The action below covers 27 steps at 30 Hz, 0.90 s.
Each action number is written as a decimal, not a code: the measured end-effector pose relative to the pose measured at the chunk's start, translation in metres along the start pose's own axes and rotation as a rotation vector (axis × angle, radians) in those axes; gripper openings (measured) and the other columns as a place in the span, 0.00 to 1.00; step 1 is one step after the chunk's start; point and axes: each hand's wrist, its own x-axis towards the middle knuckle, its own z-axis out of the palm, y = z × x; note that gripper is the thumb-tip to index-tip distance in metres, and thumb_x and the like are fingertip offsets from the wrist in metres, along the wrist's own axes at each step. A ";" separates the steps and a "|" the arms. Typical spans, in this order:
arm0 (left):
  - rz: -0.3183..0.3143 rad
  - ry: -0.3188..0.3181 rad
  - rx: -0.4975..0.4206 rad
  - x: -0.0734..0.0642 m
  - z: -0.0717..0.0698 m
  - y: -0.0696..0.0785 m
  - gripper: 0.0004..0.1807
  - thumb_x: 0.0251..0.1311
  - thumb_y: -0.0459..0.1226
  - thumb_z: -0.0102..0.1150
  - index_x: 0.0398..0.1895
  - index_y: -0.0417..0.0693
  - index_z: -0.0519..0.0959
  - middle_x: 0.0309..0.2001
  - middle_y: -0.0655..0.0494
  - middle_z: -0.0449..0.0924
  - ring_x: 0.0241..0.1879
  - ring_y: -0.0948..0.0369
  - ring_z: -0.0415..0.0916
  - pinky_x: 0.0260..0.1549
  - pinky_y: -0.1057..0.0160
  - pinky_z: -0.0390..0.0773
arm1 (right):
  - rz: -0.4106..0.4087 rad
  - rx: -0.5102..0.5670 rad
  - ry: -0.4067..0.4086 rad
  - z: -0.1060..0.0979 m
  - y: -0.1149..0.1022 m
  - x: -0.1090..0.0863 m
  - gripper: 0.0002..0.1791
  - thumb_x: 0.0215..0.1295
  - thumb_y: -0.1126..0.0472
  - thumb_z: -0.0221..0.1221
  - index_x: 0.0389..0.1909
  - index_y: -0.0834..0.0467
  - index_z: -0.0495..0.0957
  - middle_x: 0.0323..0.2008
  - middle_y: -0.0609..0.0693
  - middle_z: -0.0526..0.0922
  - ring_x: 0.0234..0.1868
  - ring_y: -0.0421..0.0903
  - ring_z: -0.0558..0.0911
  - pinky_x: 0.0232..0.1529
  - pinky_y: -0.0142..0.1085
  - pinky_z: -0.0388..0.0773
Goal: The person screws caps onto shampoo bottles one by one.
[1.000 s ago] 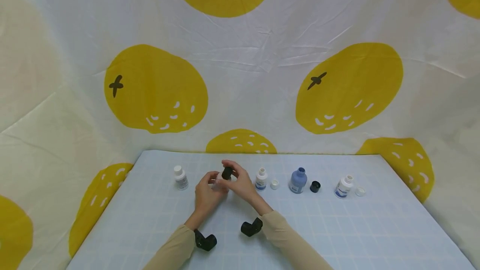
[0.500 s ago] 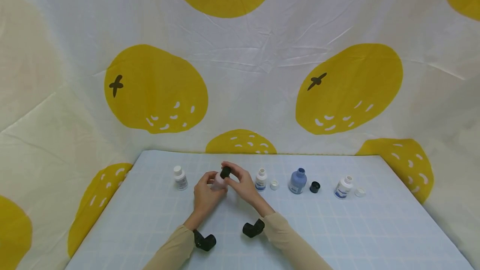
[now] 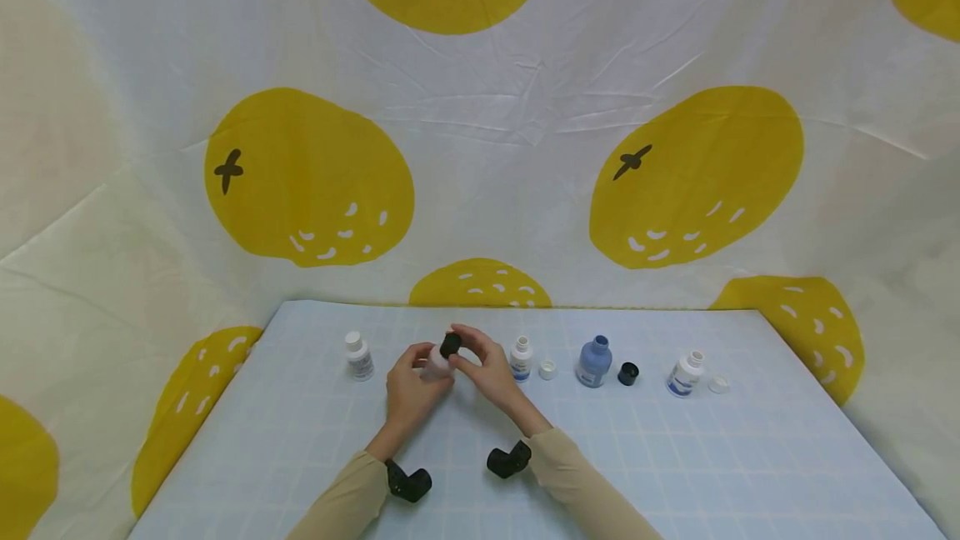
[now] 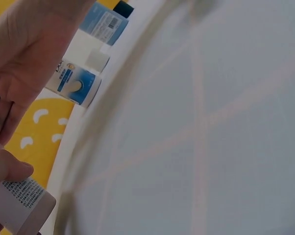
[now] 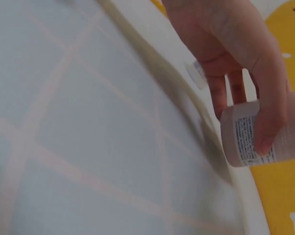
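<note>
The head view's lower middle shows a long, plain beige left sleeve (image 3: 341, 497) and matching right sleeve (image 3: 588, 486), lightly creased; left hand (image 3: 414, 390) and right hand (image 3: 486, 369) are bare. Left wrist camera (image 3: 410, 485) and right wrist camera (image 3: 506, 462): black, bent.

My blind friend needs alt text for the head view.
A person's left-hand grip holds a pale pink bottle; the right-hand grip pinches the black cap at its top. On the table, a capped white bottle stands left; three open bottles stand right, each with a loose cap nearby.
</note>
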 end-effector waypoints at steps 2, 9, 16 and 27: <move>-0.003 0.001 0.004 0.000 0.000 0.000 0.27 0.36 0.32 0.77 0.46 0.43 0.80 0.43 0.48 0.84 0.41 0.53 0.78 0.43 0.54 0.75 | 0.016 -0.007 0.029 0.001 0.000 0.000 0.27 0.62 0.67 0.61 0.63 0.63 0.68 0.60 0.62 0.75 0.60 0.55 0.76 0.68 0.47 0.64; 0.001 0.009 -0.008 0.000 0.002 0.002 0.28 0.34 0.31 0.77 0.45 0.44 0.79 0.42 0.48 0.84 0.40 0.53 0.79 0.43 0.53 0.76 | 0.044 -0.015 0.092 0.003 -0.003 0.000 0.28 0.59 0.65 0.64 0.61 0.63 0.70 0.55 0.57 0.80 0.56 0.49 0.79 0.65 0.44 0.68; -0.024 0.007 -0.006 -0.001 0.003 0.004 0.27 0.35 0.31 0.77 0.45 0.45 0.79 0.42 0.49 0.84 0.41 0.53 0.79 0.44 0.53 0.75 | 0.073 -0.038 0.145 0.006 -0.005 0.003 0.27 0.56 0.65 0.67 0.57 0.63 0.71 0.50 0.56 0.80 0.49 0.45 0.79 0.62 0.42 0.72; -0.010 -0.005 0.008 -0.002 0.005 0.007 0.28 0.35 0.33 0.78 0.45 0.44 0.79 0.42 0.49 0.84 0.40 0.53 0.80 0.43 0.52 0.78 | 0.078 -0.069 0.206 0.015 -0.045 0.000 0.27 0.55 0.69 0.66 0.55 0.70 0.70 0.45 0.64 0.76 0.45 0.54 0.76 0.60 0.52 0.71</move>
